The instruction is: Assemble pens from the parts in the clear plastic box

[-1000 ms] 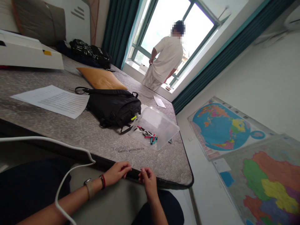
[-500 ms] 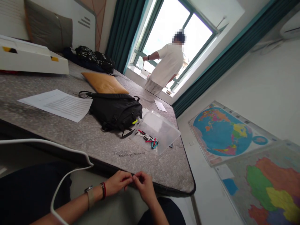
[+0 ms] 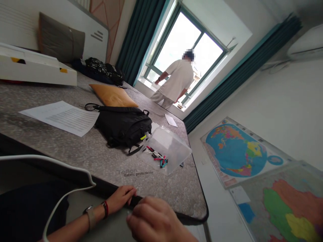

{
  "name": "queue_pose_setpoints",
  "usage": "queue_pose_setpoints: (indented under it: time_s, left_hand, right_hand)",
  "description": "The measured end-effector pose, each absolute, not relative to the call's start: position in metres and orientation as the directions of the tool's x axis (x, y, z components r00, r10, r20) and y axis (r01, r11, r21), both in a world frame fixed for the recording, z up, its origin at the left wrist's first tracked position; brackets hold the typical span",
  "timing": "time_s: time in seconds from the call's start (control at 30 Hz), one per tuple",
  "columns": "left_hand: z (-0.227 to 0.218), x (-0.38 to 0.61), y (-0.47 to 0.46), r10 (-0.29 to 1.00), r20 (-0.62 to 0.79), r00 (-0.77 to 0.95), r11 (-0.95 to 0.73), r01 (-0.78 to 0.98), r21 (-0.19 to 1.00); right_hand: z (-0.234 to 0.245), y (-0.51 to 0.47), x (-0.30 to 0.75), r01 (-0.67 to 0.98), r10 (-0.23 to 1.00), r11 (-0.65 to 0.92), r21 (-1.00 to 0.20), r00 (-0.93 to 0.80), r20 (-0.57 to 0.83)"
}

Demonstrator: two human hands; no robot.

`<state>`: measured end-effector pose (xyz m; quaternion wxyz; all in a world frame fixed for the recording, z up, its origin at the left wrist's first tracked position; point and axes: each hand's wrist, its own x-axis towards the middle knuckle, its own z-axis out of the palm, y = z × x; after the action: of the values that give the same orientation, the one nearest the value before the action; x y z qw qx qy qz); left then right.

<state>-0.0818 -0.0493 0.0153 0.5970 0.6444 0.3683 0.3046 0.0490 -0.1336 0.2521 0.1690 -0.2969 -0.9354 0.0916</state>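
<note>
My left hand (image 3: 121, 197) rests at the near edge of the grey mattress (image 3: 101, 151), fingers pinched together on something too small to make out. My right hand (image 3: 153, 222) is raised close to the camera, blurred, with the fingers curled; whatever it holds is hidden. Ahead on the mattress lies a clear plastic box (image 3: 168, 148) with several small coloured pieces (image 3: 157, 157) spilled inside it.
A black bag (image 3: 123, 126), a printed sheet (image 3: 62, 116), an orange cushion (image 3: 112, 95) and a white box (image 3: 35, 69) lie on the mattress. A white cable (image 3: 63, 168) crosses my lap. A person (image 3: 174, 82) stands at the window. Maps (image 3: 234, 148) hang on the right wall.
My right hand has lifted from beside the left hand toward the camera. The view has tilted slightly. The person at the window has shifted stance.
</note>
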Motion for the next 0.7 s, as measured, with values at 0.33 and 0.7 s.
queue_pose_setpoints:
  time_s: [0.33,0.7]
  left_hand:
    - [0.015,-0.084,-0.05,0.843,-0.035,0.536,-0.07,0.175,0.982]
    - [0.011,-0.082,-0.047,0.859,-0.041,0.51,-0.049,0.162,0.986]
  right_hand:
    - [0.093,-0.039,0.186,0.83,0.858,-0.078,-0.552,0.338,0.388]
    - [-0.008,-0.077,0.201,0.824,0.795,-0.477,-0.306,0.553,0.248]
